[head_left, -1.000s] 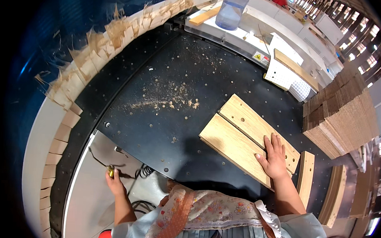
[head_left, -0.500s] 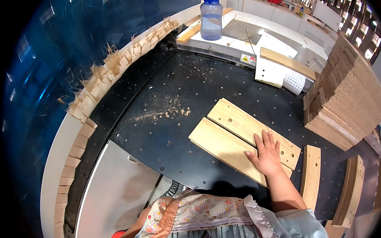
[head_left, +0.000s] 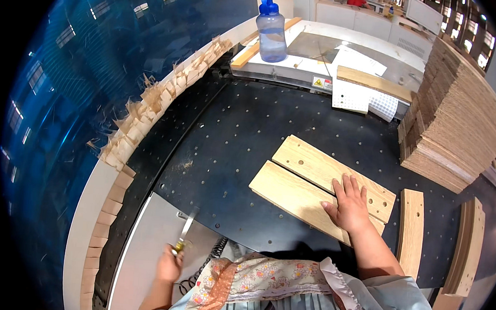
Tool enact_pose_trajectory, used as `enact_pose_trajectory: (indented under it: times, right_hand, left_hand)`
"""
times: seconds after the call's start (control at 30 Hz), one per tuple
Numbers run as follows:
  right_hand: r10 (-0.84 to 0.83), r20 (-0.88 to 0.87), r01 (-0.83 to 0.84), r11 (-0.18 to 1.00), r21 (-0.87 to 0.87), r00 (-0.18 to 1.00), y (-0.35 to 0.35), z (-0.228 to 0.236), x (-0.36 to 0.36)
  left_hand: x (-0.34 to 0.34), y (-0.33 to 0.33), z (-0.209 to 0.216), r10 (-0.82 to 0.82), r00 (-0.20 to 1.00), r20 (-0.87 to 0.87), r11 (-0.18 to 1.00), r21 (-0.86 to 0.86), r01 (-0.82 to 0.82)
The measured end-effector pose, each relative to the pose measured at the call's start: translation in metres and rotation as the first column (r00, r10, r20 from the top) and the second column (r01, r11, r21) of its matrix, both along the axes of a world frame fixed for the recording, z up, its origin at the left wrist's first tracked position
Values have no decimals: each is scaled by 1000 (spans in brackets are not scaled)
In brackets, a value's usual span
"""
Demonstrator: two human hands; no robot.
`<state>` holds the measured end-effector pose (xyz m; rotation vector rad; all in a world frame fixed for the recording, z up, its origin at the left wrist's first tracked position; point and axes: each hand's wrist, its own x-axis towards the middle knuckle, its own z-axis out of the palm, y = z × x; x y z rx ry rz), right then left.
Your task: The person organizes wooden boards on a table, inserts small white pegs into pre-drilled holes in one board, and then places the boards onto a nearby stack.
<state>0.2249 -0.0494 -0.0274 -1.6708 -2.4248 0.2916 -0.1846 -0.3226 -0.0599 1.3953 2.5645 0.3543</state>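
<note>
Two pale wooden boards, the far one and the near one, lie side by side on the black perforated table. My right hand rests flat on them near their right end, fingers spread. My left hand is low at the table's near edge, closed around a thin metal nozzle tool with a brass fitting. The nozzle points up toward the table. A black coiled hose hangs beside it.
A curved wooden strip lies right of the boards, another further right. A tall stack of brown boards fills the right side. Wood offcuts line the curved left rim. A blue water bottle stands at the back.
The sawdust pile left of the boards has gone from the table. My left hand dropped out of view, then returned holding the nozzle tool. My right hand stayed on the boards.
</note>
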Motion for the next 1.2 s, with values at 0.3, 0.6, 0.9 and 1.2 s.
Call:
enact_pose_trajectory:
  times: [0.3,0.6,0.9,1.2]
  right_hand:
    - [0,12,0,1000,10,1000,1,-1,-2]
    - [-3,-4,3,1000,11,1000,2,-6,0]
    - [-13,35,13,1000,15,999,4,-3,-8]
    - [46,68,-52,995,79,997,5,-10,-4]
  left_hand:
    - [-43,13,16,116,993,-21,993,37,-115]
    - [-59,-18,10,-23,862,507,973,-188,136]
    - [-78,-19,3,97,566,819,985,-162,66]
    - [-109,72,-198,100,482,870,614,327,-718]
